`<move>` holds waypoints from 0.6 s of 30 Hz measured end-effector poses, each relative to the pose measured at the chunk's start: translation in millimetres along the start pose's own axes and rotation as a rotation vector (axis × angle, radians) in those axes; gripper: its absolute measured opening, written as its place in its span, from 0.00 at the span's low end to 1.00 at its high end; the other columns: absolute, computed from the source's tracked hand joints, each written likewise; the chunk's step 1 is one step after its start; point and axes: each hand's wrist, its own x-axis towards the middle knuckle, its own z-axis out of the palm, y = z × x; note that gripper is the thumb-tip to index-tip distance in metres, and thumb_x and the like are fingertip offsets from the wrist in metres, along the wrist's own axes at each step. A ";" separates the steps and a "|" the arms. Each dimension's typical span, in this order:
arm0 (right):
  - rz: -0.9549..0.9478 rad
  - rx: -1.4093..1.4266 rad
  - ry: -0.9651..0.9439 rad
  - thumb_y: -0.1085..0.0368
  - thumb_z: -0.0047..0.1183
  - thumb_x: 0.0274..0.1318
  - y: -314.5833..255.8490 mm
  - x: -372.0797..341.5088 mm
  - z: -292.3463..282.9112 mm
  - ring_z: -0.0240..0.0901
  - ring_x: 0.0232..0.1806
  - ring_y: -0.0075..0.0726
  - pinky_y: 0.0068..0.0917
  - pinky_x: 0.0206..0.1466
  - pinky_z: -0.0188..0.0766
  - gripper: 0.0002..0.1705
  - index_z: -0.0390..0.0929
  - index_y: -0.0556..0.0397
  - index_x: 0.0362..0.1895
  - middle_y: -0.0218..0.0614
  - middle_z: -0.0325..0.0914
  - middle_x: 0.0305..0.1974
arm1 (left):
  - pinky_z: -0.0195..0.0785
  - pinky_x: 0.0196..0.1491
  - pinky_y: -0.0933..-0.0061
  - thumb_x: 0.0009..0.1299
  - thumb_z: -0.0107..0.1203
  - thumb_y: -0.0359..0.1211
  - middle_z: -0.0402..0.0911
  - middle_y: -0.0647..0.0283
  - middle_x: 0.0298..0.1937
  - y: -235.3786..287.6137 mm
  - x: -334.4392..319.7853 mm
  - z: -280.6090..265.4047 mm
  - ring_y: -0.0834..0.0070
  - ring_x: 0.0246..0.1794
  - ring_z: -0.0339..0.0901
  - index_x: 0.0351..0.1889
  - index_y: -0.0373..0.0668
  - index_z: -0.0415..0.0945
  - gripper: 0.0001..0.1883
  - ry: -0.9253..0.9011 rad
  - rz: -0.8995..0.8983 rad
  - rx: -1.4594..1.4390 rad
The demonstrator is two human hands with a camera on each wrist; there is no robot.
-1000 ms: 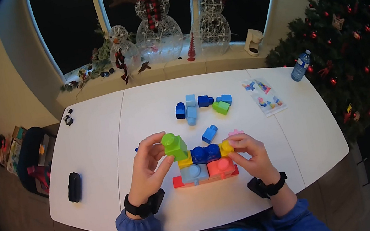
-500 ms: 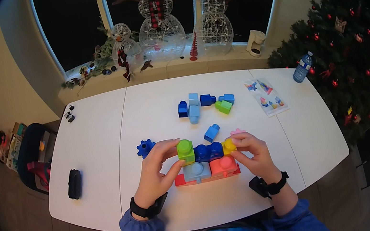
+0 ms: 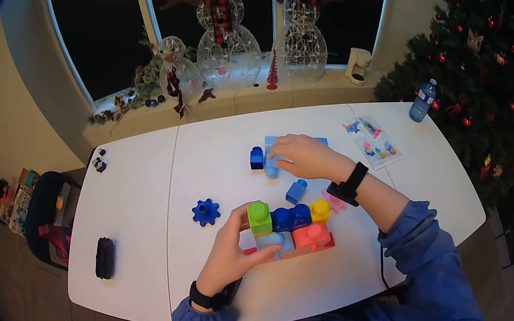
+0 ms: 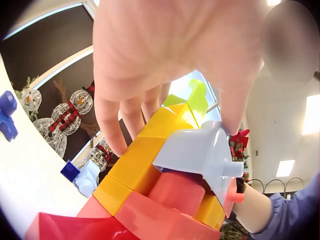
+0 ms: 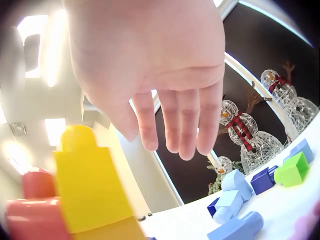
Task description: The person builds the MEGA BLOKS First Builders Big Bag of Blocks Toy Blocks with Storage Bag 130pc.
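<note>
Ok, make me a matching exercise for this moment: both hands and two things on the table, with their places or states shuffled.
1. left hand
2. right hand
3. gear-shaped piece
4. water bottle

A. near the far right corner of the table
B. out by the loose blocks, holding nothing
C. gripping the block stack
D. blue, lying left of the stack

Pairs: 1-C, 2-B, 3-D, 4-A

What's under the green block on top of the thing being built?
From the side, in the left wrist view, a yellow block shows right under the green block. The yellow block's top can't be seen, because the green block covers it.
</note>
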 end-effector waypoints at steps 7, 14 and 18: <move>0.009 -0.373 -0.274 0.68 0.57 0.56 20.7 63.1 48.9 0.75 0.64 0.39 0.62 0.74 0.58 0.23 0.82 0.40 0.57 0.31 0.83 0.55 | 0.67 0.70 0.64 0.61 0.78 0.34 0.77 0.56 0.61 0.4 2.1 -2.1 0.69 0.62 0.76 0.70 0.35 0.66 0.42 -0.020 -0.005 -0.020; 0.002 -0.474 -0.413 0.68 0.58 0.55 26.4 76.0 63.9 0.78 0.60 0.40 0.64 0.75 0.57 0.24 0.83 0.40 0.58 0.31 0.83 0.51 | 0.67 0.69 0.64 0.62 0.77 0.34 0.78 0.57 0.59 -1.8 2.5 -2.5 0.68 0.60 0.76 0.69 0.35 0.67 0.40 -0.027 0.012 -0.015; -0.014 -0.292 -0.283 0.65 0.63 0.53 23.7 65.9 53.3 0.79 0.58 0.45 0.54 0.71 0.63 0.23 0.83 0.44 0.56 0.36 0.82 0.50 | 0.67 0.69 0.63 0.62 0.77 0.34 0.77 0.57 0.59 -1.4 2.5 -1.6 0.68 0.61 0.76 0.69 0.35 0.67 0.40 -0.025 -0.003 -0.029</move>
